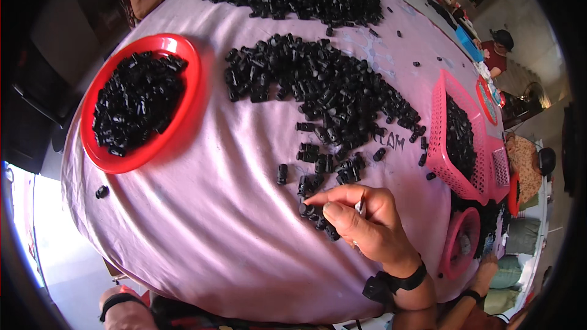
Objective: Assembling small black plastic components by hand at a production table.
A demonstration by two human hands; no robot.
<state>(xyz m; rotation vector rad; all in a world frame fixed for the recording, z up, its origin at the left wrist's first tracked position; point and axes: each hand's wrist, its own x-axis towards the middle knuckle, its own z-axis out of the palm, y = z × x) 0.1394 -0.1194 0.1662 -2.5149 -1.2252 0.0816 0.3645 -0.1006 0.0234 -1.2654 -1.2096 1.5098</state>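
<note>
Head view: right hand lay at 5 o'clock on the pink cloth-covered tabletop, fingers pinched together on a short row of small black plastic cylinder parts, row's long axis running 10-to-4. Loose parts pile sat toward 12 from it. Left hand at 7 o'clock, far off; grip can't tell. Red round plastic tray at 10.
</note>
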